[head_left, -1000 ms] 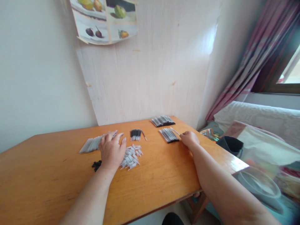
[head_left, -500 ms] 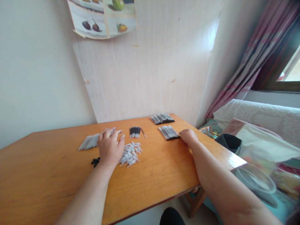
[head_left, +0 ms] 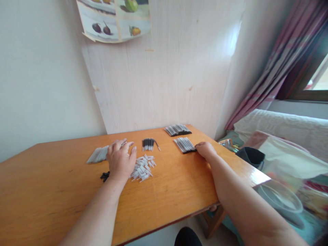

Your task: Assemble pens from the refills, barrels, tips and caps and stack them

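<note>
My left hand (head_left: 121, 157) hovers palm down, fingers stretched and somewhat apart, between a row of clear pen barrels (head_left: 96, 155) and a pile of small white pen tips (head_left: 142, 168). It partly covers both. Small black caps (head_left: 105, 176) lie beside its wrist. On the right, my right hand (head_left: 205, 149) rests on the table with its fingers closed at the black end of the last pen in a row of pens (head_left: 183, 145); the fingertips are partly hidden. Behind that row lies a larger row of black-ended pens (head_left: 177, 129).
Dark refills with pale tips (head_left: 148, 144) stand in a short row mid-table, one lying askew. The wooden table (head_left: 169, 194) ends at the right near a black container (head_left: 250, 156) and a clear plastic tub (head_left: 280, 196). A pale board (head_left: 159, 85) stands behind.
My right hand has lowered a pen from a tilted hold onto the right end of the near row. The left hand has hardly moved; the view has tilted slightly.
</note>
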Motion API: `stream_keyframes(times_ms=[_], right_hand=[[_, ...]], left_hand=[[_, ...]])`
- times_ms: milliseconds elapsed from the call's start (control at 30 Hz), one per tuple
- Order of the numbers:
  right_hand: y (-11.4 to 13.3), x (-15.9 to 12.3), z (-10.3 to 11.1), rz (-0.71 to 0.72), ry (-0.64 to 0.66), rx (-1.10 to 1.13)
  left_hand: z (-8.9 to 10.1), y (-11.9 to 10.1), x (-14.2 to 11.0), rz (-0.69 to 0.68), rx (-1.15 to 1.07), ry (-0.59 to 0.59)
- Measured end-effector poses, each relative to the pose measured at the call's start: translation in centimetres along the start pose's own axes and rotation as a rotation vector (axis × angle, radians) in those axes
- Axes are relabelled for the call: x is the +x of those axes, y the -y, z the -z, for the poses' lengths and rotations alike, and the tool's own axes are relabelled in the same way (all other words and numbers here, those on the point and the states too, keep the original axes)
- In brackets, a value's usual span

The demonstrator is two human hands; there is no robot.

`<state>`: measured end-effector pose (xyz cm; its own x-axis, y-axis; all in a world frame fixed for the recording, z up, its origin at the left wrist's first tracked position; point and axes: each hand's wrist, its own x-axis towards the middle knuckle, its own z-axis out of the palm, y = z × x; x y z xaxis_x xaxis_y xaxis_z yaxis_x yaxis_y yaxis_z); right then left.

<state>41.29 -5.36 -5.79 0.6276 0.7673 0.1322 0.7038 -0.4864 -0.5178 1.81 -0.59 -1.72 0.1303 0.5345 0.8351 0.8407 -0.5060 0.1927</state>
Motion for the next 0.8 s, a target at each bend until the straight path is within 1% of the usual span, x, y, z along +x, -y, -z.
stream_keyframes(times_ms=[167,367,600,800], right_hand=[[0.38,0.01,0.30,-0.023,0.048,0.014],[0.58,0.00,0.46,0.020,0.069,0.012],[0.67,-0.11,0.52,0.034,0.072,0.009],[0.75,-0.48,0.57,0.002,0.039,0.011]], left_hand=[[0.06,0.01,-0.04,0.005,0.002,0.002],[0.09,-0.03,-0.07,0.006,0.004,0.008],[0.00,0.08,-0.11,0.009,-0.005,0.011],[-0.06,0.35,0.00,0.009,-0.003,0.018]])
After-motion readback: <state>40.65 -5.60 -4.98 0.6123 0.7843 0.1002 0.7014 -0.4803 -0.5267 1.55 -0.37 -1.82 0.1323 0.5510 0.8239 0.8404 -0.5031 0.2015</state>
